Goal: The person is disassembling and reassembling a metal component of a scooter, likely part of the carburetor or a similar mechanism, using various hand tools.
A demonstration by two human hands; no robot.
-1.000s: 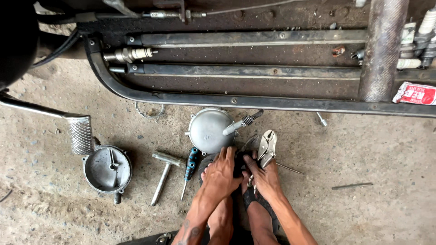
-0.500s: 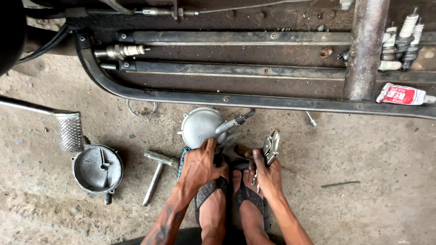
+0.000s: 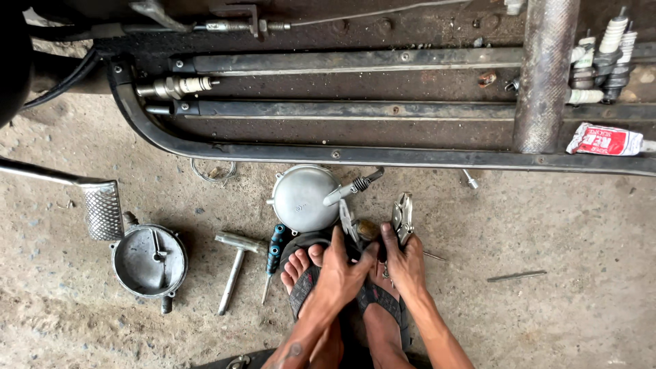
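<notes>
My left hand [image 3: 339, 272] rests over my sandalled feet [image 3: 305, 268], its fingers closed around a slim silver metal tool [image 3: 348, 219] that sticks up beyond them. My right hand [image 3: 405, 265] grips silver pliers [image 3: 403, 216] by the handles, jaws pointing away from me. A small brass-coloured part [image 3: 366, 229] sits between the two tools, partly hidden by my fingers. Just beyond lies a round silver metal cover [image 3: 299, 198] with a spring-ended cable [image 3: 357, 184] across it.
On the concrete to the left lie a blue-handled screwdriver [image 3: 275, 247], a hammer [image 3: 231, 268], an open round metal housing [image 3: 149, 261] and a foot pedal [image 3: 102, 209]. A dark vehicle frame rail [image 3: 342, 154] runs across, with spark plugs [image 3: 601, 58], a steel pipe [image 3: 547, 75] and a red-white tube [image 3: 605, 140].
Both hands have drawn closer together over my feet. The pliers are now held more upright in my right hand, and my left hand has shifted right onto the silver tool.
</notes>
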